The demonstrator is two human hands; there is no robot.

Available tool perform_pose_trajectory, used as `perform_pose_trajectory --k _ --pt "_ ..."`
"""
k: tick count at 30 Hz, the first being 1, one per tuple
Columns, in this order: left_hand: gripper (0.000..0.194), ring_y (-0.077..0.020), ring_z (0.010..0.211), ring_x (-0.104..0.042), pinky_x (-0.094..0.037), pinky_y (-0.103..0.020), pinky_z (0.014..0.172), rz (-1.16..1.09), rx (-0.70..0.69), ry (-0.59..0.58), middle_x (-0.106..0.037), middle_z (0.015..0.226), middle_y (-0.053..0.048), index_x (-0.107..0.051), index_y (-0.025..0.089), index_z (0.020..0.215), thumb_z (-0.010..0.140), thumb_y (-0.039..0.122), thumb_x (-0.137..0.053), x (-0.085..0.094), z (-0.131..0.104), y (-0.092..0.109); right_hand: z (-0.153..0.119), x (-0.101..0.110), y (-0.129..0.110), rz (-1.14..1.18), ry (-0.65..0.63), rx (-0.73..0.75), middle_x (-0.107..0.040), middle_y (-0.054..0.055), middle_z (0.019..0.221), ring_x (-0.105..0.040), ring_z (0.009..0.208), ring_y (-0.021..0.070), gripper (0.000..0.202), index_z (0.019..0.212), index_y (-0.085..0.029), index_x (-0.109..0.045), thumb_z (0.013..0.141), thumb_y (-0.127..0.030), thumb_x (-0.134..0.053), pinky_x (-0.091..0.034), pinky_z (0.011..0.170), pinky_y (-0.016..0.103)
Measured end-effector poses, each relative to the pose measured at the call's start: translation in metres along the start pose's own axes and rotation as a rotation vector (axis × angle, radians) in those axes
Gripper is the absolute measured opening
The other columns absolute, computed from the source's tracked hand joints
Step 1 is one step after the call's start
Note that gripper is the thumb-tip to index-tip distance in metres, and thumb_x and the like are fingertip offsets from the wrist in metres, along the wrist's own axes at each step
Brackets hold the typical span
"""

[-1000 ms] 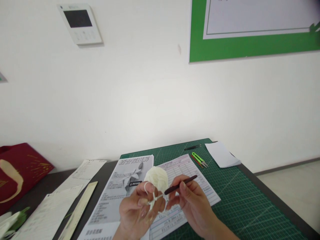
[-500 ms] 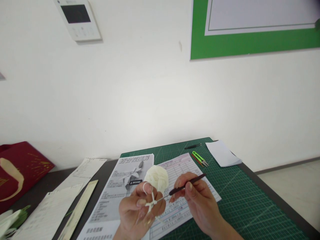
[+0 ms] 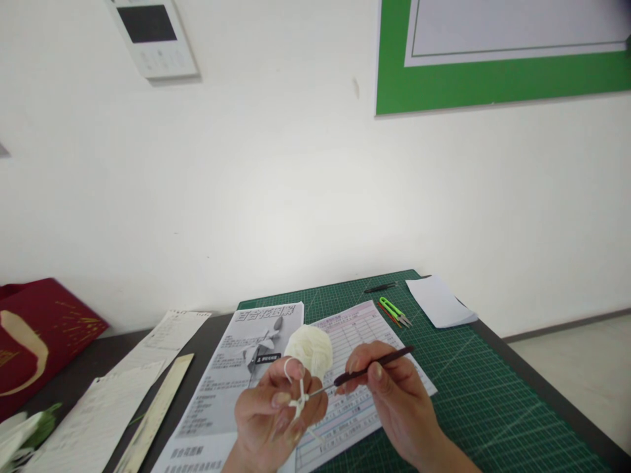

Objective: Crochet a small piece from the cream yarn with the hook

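A small piece of white crochet work (image 3: 298, 403) is pinched between the thumb and fingers of my left hand (image 3: 276, 410), with yarn looped over the index finger. My right hand (image 3: 394, 401) grips a crochet hook (image 3: 374, 366) by its dark handle, and the thin metal shaft points left into the white work. Just behind my left hand, a ball of cream yarn (image 3: 310, 348) rests on the printed sheets. The hook's tip is hidden in the yarn.
Under the hands lie a lined chart (image 3: 365, 328) and a printed page (image 3: 217, 387) on a green cutting mat (image 3: 473, 387). Green snips (image 3: 392, 309), a dark pen-like tool (image 3: 379, 288) and white paper (image 3: 438, 302) lie behind. Leftward are a ruler (image 3: 158, 414), handwritten sheets (image 3: 108, 407) and a red bag (image 3: 54, 328).
The hook's handle has tilted slightly and its rear end has shifted a little right and down. Both hands keep their hold.
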State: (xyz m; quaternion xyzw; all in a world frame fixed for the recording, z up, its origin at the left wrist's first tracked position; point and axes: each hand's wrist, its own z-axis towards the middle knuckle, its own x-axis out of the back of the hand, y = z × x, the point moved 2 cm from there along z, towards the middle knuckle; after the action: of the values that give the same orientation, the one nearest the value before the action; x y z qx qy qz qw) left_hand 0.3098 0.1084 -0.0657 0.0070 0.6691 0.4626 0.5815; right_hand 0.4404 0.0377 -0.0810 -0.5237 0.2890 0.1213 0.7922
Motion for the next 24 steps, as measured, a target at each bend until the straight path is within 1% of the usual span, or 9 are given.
perform_pose_trajectory --k 5,7,11,14,16,19,21,24 --pt "0.026 -0.0082 0.034 -0.025 -0.023 -0.026 0.044 -0.009 -0.003 -0.011 -0.023 0.036 0.008 -0.073 0.018 0.075 0.057 0.011 -0.056 0.002 0.0 0.0 0.0 -0.001 -0.002 -0.024 0.002 0.062 -0.065 0.003 0.063 -0.058 0.063 0.0174 0.019 0.077 -0.018 -0.068 0.077 -0.037 -0.063 -0.043 0.063 0.03" --pt "0.026 -0.0084 0.034 -0.025 -0.023 -0.026 0.045 -0.016 -0.011 -0.025 -0.023 0.036 0.008 -0.073 0.018 0.076 0.058 0.011 -0.055 0.003 -0.001 0.0 0.0 -0.001 -0.002 -0.007 0.01 0.056 -0.065 0.003 0.063 -0.059 0.062 0.017 0.018 0.077 -0.019 -0.068 0.078 -0.036 -0.063 -0.043 0.062 0.03" --pt "0.029 -0.008 0.035 -0.028 -0.026 -0.026 0.046 -0.039 -0.019 -0.064 -0.025 0.039 0.008 -0.073 0.017 0.08 0.059 0.01 -0.055 0.003 0.0 -0.002 0.001 -0.001 0.002 0.086 0.013 -0.016 -0.065 0.002 0.066 -0.06 0.059 0.0147 0.016 0.079 -0.018 -0.068 0.079 -0.034 -0.062 -0.046 0.062 0.029" --pt "0.033 -0.0082 0.037 -0.03 -0.028 -0.025 0.047 -0.081 -0.043 -0.127 -0.025 0.04 0.008 -0.072 0.019 0.087 0.062 0.009 -0.053 0.002 0.0 -0.004 0.002 -0.002 0.004 0.125 0.015 -0.02 -0.065 0.002 0.065 -0.061 0.06 0.0138 0.016 0.08 -0.017 -0.068 0.079 -0.032 -0.063 -0.049 0.061 0.028" --pt "0.036 -0.008 0.038 -0.031 -0.028 -0.024 0.047 -0.096 -0.047 -0.162 -0.024 0.04 0.008 -0.072 0.021 0.091 0.062 0.009 -0.054 0.002 0.0 -0.004 0.002 -0.004 0.005 0.17 0.02 -0.029 -0.066 0.001 0.066 -0.061 0.059 0.013 0.015 0.08 -0.017 -0.068 0.079 -0.031 -0.064 -0.05 0.058 0.025" --pt "0.041 -0.0076 0.038 -0.033 -0.026 -0.022 0.045 -0.094 -0.04 -0.202 -0.023 0.04 0.009 -0.07 0.025 0.097 0.062 0.009 -0.056 0.002 -0.001 -0.005 0.002 -0.008 0.01 0.284 0.022 -0.095 -0.067 0.001 0.066 -0.06 0.055 0.0112 0.014 0.079 -0.016 -0.067 0.078 -0.03 -0.065 -0.052 0.054 0.024" --pt "0.042 -0.0079 0.038 -0.033 -0.026 -0.023 0.044 -0.087 -0.042 -0.226 -0.022 0.04 0.008 -0.07 0.027 0.099 0.064 0.009 -0.055 0.001 -0.002 -0.005 0.002 -0.01 0.015 0.356 0.024 -0.154 -0.066 0.001 0.066 -0.06 0.055 0.0103 0.014 0.08 -0.016 -0.067 0.078 -0.029 -0.064 -0.054 0.054 0.025" --pt "0.044 -0.009 0.039 -0.035 -0.026 -0.024 0.045 -0.086 -0.043 -0.233 -0.023 0.039 0.007 -0.07 0.027 0.098 0.062 0.009 -0.053 -0.002 -0.002 -0.006 0.002 -0.01 0.019 0.43 0.035 -0.214 -0.066 0.002 0.068 -0.059 0.056 0.0089 0.012 0.08 -0.014 -0.066 0.08 -0.026 -0.063 -0.056 0.055 0.025"
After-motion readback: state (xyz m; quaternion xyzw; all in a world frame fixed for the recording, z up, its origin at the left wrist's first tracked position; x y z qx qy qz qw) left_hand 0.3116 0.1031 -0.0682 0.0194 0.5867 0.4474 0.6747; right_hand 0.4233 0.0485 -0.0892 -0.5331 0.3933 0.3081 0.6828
